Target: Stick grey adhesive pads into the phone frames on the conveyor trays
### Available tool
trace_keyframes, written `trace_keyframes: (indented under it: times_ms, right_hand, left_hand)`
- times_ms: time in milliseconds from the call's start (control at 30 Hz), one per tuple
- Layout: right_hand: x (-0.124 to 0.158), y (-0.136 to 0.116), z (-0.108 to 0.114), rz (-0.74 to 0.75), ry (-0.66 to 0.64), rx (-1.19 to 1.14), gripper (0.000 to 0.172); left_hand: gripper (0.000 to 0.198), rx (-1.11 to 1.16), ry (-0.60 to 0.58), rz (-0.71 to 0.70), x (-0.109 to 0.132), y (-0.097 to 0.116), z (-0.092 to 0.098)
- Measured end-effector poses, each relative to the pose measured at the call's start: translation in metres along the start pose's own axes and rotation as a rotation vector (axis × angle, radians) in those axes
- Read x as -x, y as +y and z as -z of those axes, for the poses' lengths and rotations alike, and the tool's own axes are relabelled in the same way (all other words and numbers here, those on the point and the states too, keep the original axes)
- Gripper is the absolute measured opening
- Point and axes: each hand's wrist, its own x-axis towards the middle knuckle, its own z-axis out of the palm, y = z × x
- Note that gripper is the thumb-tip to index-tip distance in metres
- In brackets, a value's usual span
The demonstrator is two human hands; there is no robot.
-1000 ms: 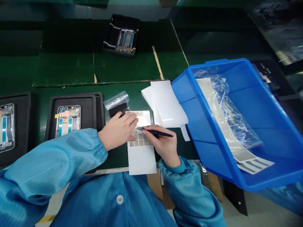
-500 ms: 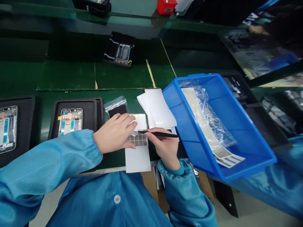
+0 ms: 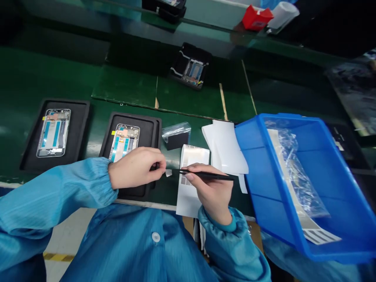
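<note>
**Item 1:** left hand [image 3: 135, 168], held above the near edge of a black foam tray [image 3: 155, 133], no longer resting on the label sheet as in the earlier frame. Its fingers are curled together towards the tweezer tips; whatever they may pinch is hidden. Blue cuffed sleeve [image 3: 58, 192].

**Item 2:** right hand [image 3: 210, 192], grip clamped on a pair of black tweezers [image 3: 208, 175], which lie level and point left across the white label sheet [image 3: 190, 203].

**Item 3:** small pale label [image 3: 168, 172], at the tweezer tips, just beside the left hand's fingers and off the sheet. Whether the tips hold it cannot be told.

**Item 4:** the white label sheet, lying on the green table [image 3: 188, 100], between the two hands and now further right in view. Its grey square labels [image 3: 183, 180] are mostly hidden by the right hand; a shiny patch [image 3: 194, 150] shows above.

**Item 5:** loose white sheets [image 3: 225, 147], just right of the label sheet, touching the rim of a blue plastic bin [image 3: 305, 188]. The bin holds a clear plastic bag [image 3: 296, 168] and a striped strip [image 3: 320, 236].

**Item 6:** two phone frames [image 3: 53, 133] [image 3: 123, 141], each in a black tray, now fully in view. A small black block [image 3: 177, 141] sits beside the nearer tray, with a third tray [image 3: 190, 65] further off.
</note>
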Motion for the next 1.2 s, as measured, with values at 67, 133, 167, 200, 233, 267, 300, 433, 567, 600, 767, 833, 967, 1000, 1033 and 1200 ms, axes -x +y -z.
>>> trace_keyframes:
  times_ms: [67,133,167,200,233,267,300,433,567,600,767,833,967,1000,1033,1200]
  right_hand:
    - [-0.002,0.0,-0.009,0.0,-0.018,-0.007,0.01]
    - [-0.004,0.0,-0.017,0.002,-0.034,-0.008,0.009]
    - [-0.006,-0.001,-0.02,0.002,-0.04,-0.008,0.009]
    - [-0.007,-0.001,-0.023,0.001,-0.045,-0.008,0.01]
    - [-0.007,-0.001,-0.026,-0.001,-0.046,-0.008,0.011]
    - [-0.008,-0.001,-0.028,-0.004,-0.047,-0.007,0.011]
    - [-0.008,-0.001,-0.03,-0.012,-0.048,-0.005,0.012]
    - [-0.01,0.001,-0.037,-0.057,-0.05,0.016,0.011]
    - [-0.012,-0.001,-0.046,-0.058,-0.053,0.005,0.012]
    - [-0.013,-0.002,-0.048,-0.053,-0.054,-0.004,0.012]
    - [-0.014,-0.002,-0.055,-0.075,-0.067,0.015,0.012]
    - [-0.014,0.0,-0.057,-0.085,-0.066,0.027,0.013]
    - [-0.015,0.001,-0.061,-0.094,-0.075,0.015,0.013]
    - [-0.014,0.0,-0.063,-0.097,-0.076,0.009,0.013]
    - [-0.014,0.0,-0.065,-0.101,-0.077,0.0,0.012]
    - [-0.012,0.0,-0.069,-0.115,-0.059,-0.034,0.011]
  left_hand:
    - [0.011,0.009,0.028,0.03,0.007,-0.005,0.004]
    - [0.011,0.01,0.043,0.043,0.013,-0.01,0.009]
    - [0.011,0.008,0.049,0.043,0.015,-0.012,0.011]
    - [0.011,0.004,0.053,0.043,0.016,-0.014,0.013]
    - [0.011,0.002,0.058,0.042,0.018,-0.015,0.015]
    - [0.011,0.002,0.062,0.042,0.02,-0.017,0.017]
    - [0.011,0.005,0.067,0.043,0.021,-0.019,0.019]
    - [0.01,0.051,0.092,0.057,0.029,-0.027,0.024]
    - [0.009,0.111,0.111,0.08,0.034,-0.031,0.023]
    - [0.01,0.118,0.108,0.078,0.034,-0.032,0.023]
    - [0.011,0.13,0.115,0.078,0.036,-0.035,0.024]
    - [0.011,0.146,0.141,0.096,0.038,-0.037,0.024]
    - [0.011,0.189,0.163,0.117,0.04,-0.039,0.024]
    - [0.01,0.2,0.162,0.124,0.04,-0.04,0.024]
    - [0.01,0.212,0.157,0.132,0.04,-0.04,0.024]
    - [0.01,0.131,0.195,0.139,0.049,-0.04,0.027]
